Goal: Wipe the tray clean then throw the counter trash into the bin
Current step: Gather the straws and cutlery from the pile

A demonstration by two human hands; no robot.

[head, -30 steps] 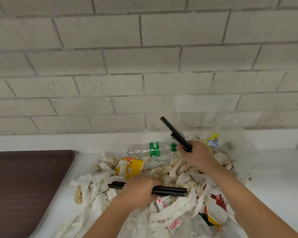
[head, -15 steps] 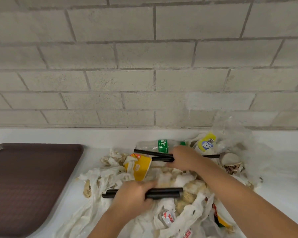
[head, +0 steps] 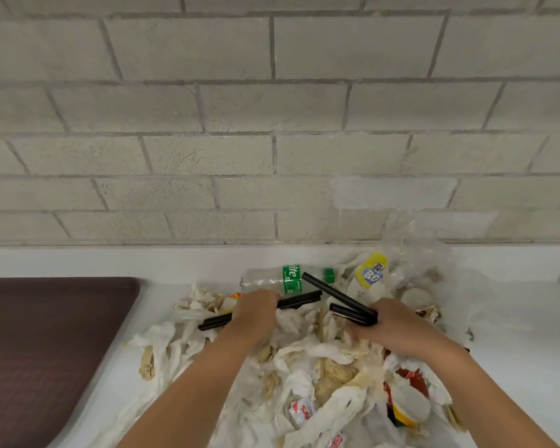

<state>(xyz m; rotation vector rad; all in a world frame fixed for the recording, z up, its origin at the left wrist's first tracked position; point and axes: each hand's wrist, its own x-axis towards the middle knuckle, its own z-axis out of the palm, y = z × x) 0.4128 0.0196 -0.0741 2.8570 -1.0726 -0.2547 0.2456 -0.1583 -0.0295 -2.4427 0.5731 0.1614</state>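
Pale brick wall (head: 272, 108) rises behind a white counter (head: 78, 263), seen from the head camera. A heap of crumpled napkins (head: 320, 360) and wrappers, the counter trash, fills the counter's middle and runs off the lower edge of the view.

Left of the heap lies the dark brown tray (head: 46, 350), cut off by the left edge. A narrow strip of white counter separates its rounded right rim from the napkins. At the heap's back edge a Sprite bottle (head: 272, 279) lies on its side near the wall ledge, with a yellow wrapper (head: 370, 270) and a clear plastic bag (head: 427, 253) to its right. Wider white counter lies right of the heap.

Over the heap, the left hand (head: 254, 313) is clenched round a bundle of black sticks (head: 299, 300). The right hand (head: 398, 328) grasps a second bundle of sticks (head: 333, 294), which points up-left over the bottle's neck.
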